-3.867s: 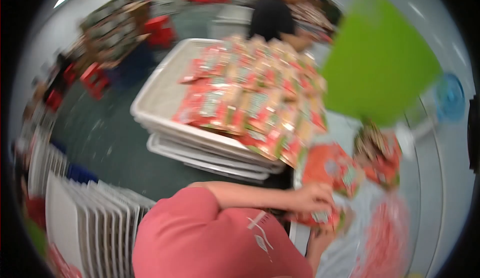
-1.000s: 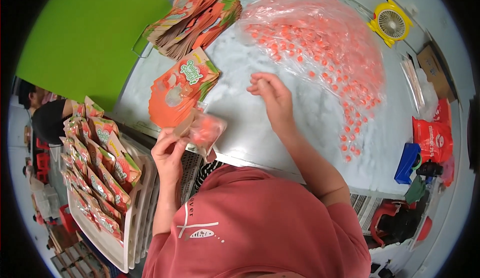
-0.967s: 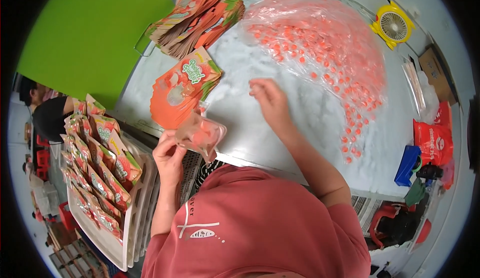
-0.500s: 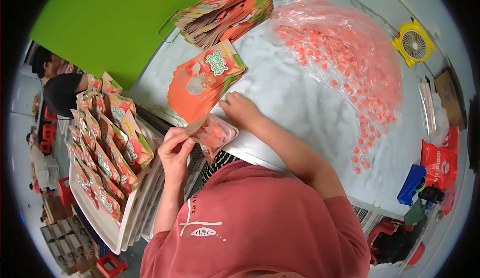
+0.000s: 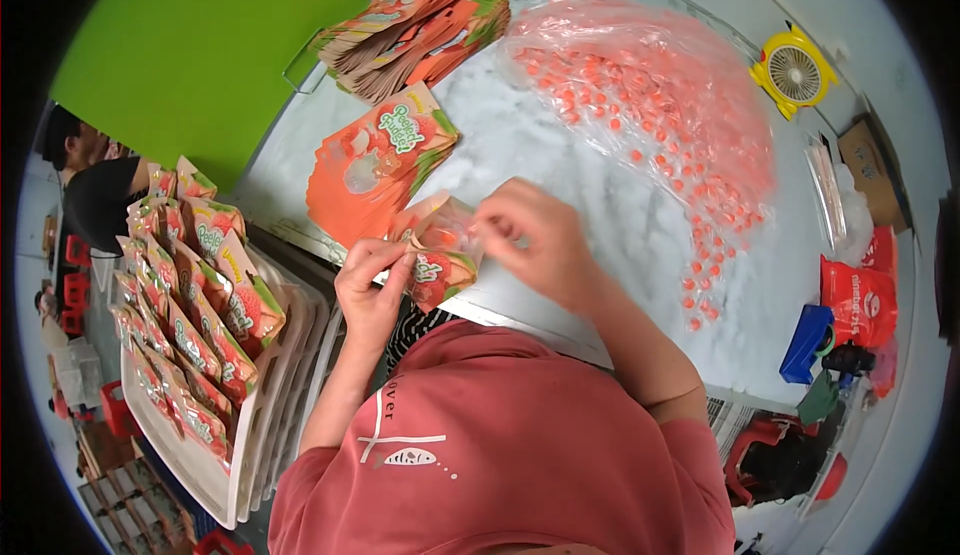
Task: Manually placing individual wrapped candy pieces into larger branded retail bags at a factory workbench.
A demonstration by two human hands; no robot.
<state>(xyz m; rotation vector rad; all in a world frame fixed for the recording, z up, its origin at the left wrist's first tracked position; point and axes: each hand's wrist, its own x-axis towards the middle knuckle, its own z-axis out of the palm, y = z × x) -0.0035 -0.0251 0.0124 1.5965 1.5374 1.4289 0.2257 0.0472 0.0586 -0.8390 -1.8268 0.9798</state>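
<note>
**Left hand (image 5: 370, 280) and right hand (image 5: 545, 245) placed at one pouch (image 5: 440, 269)**

The pouch is gripped along its near-left edge between the left thumb and fingers, and is held up just above the front edge of the table (image 5: 620, 210). Its mouth is spread open, and something pink is seen inside. The right hand is held at the far-right side of the mouth, fingers curled and slightly blurred; whether anything is grasped by them cannot be told.

Just beyond the pouch, a fanned stack of flat orange pouches (image 5: 365, 180) is laid out, with a thicker bundle (image 5: 420, 35) placed behind it. The table's far right is covered by a pink, clear-filmed heap (image 5: 650, 85) dotted with small red rounds. To the left, filled pouches (image 5: 205, 305) are ranged in rows in a white tray (image 5: 246, 445).
</note>
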